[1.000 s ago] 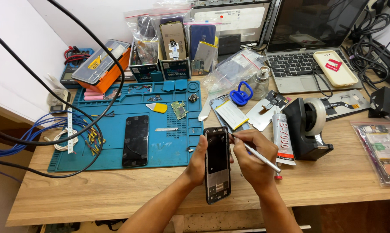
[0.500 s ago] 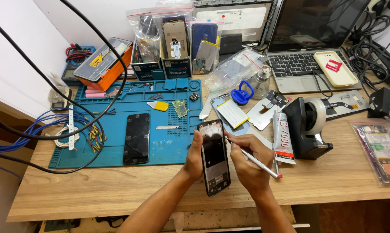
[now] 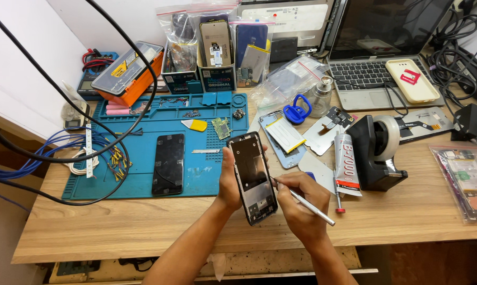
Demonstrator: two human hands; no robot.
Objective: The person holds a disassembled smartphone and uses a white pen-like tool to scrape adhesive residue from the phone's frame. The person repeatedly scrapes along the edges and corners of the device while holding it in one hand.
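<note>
Centrally, left hand (image 3: 229, 182) gripping phone frame (image 3: 253, 177), right hand (image 3: 301, 203) pinching metal tool (image 3: 308, 204), white glue tube (image 3: 346, 164) beside.

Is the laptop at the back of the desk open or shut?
Open. The laptop has its dark screen raised and its keyboard exposed, with a cream phone case lying on the keyboard deck.

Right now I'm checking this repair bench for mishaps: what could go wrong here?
The phone frame is held above the desk by the left hand alone, so it could slip and drop. The right hand presses a thin metal tool against its edge; a slip might scratch it. The glue tube lies close by the right hand.
</note>
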